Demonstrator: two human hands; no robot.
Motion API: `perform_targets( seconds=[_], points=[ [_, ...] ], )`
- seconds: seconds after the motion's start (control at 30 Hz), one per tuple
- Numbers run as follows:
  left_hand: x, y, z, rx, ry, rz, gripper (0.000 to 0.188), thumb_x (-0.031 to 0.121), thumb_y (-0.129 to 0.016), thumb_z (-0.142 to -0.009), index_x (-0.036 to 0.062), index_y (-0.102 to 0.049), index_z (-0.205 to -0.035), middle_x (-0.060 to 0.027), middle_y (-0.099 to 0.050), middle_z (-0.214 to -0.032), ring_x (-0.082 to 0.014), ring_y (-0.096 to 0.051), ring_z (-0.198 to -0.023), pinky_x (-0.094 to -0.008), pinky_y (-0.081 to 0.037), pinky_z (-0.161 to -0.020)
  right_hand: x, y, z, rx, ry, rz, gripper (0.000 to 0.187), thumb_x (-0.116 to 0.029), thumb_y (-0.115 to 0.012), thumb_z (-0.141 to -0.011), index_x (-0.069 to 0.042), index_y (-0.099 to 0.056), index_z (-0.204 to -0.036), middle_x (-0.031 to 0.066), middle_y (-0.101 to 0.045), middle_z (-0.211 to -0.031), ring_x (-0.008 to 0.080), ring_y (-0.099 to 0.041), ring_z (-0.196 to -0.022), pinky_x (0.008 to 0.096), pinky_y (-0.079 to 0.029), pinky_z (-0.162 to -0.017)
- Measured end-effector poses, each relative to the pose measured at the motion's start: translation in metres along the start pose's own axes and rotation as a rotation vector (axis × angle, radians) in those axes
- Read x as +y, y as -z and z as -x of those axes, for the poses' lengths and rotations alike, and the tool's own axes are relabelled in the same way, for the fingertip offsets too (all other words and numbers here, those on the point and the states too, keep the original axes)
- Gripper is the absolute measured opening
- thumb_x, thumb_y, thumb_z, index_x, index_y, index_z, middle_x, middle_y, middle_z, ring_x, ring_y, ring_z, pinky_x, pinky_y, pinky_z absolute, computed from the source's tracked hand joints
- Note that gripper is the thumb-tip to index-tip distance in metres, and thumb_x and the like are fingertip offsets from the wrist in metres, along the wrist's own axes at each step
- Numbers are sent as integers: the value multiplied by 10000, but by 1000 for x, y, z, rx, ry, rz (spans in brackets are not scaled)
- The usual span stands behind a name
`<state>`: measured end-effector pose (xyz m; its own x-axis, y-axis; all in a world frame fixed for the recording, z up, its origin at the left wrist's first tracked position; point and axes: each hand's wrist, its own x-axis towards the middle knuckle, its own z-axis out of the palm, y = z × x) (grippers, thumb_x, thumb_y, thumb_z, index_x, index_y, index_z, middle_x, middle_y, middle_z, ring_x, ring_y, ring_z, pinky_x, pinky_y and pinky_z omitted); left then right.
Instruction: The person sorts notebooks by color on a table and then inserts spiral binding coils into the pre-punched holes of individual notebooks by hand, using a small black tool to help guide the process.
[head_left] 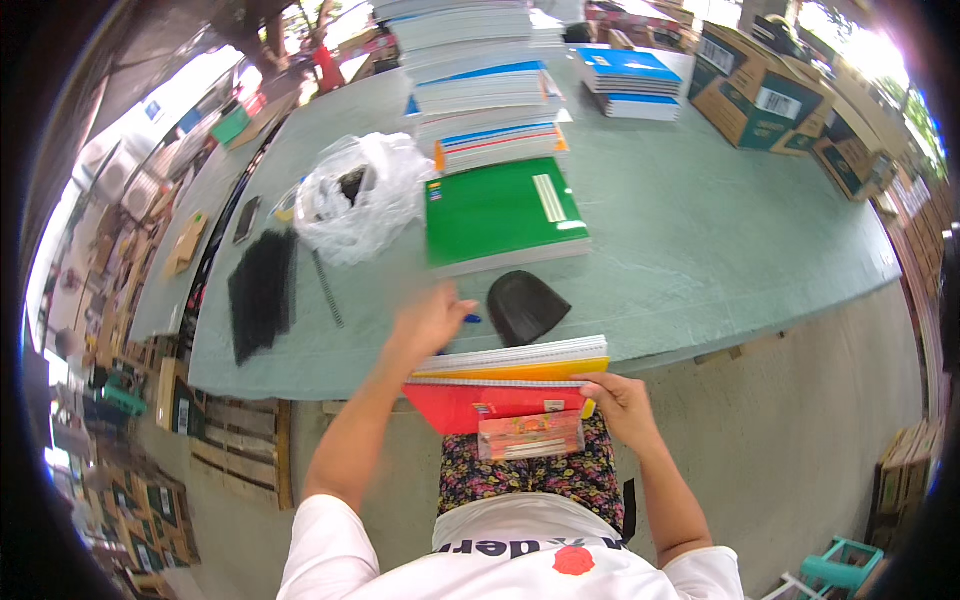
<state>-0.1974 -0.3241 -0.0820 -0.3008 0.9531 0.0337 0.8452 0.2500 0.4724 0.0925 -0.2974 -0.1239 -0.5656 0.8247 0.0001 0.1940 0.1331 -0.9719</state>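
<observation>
Red notebook probably bendy, slick-covered, best taken along its coiled edge; right hand pinching its upper corner, left hand blurred, grip impossible to tell.

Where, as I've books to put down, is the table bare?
Widest: right side of the table, between the green notebook and right edge, nearer than the cardboard boxes. Smaller: beyond the plastic bag, left of the tall notebook stack. Crowded: centre and near left, with those, black coils and black pad.

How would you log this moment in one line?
left hand: blurred, over table | right hand: holds red notebook | table: green notebook, plastic bag
</observation>
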Motion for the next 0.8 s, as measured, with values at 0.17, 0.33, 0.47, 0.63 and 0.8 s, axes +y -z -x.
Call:
perform_targets(
  seconds=[0.17,0.33,0.47,0.63,0.8],
  points=[
    [-88,30,6,-231,422,-52,366,315,-739,-673,-22,-600,-637,-162,-605,-592,-270,-637,-642,-411,-499,-618,-1,17,-9,-26,-44,148,195,-112,-597,-839,-12,-656,-996,110,-676,-840,98,-601,-810,276,-479,-724],
    [-143,29,24,-63,160,-257,493,339,-783,-592,-41,-634,-868,-225,-627,-771,-349,-617,-817,-439,-494,-774,-25,27,-40,-416,-61,-9,276,-119,-626,-822,6,-616,-1069,136,-669,-908,126,-609,-835,290,-485,-724],
    [-126,33,55,-297,239,-369,986,352,-800,-522,7,-340,-1322,-259,-422,-1206,-403,-409,-1143,-444,-372,-964,-80,-29,-57,-667,271,718,276,-237,-523,-884,17,-611,-948,218,-635,-890,339,-626,-795,412,-490,-678],
    [-144,9,86,157,120,-236,601,136,-609,-725,-15,-399,-1267,-268,-457,-1149,-388,-450,-1091,-442,-405,-904,-67,-161,-66,-571,501,629,255,-253,-526,-857,-11,-578,-795,191,-616,-720,379,-610,-729,457,-481,-664],
    [-137,23,120,354,107,-55,431,13,-482,-765,-25,-423,-1190,-239,-507,-1023,-355,-527,-928,-424,-420,-826,-65,-178,-93,-518,421,511,241,-192,-579,-813,-29,-640,-981,196,-640,-792,367,-615,-739,427,-492,-681]
  ],
)
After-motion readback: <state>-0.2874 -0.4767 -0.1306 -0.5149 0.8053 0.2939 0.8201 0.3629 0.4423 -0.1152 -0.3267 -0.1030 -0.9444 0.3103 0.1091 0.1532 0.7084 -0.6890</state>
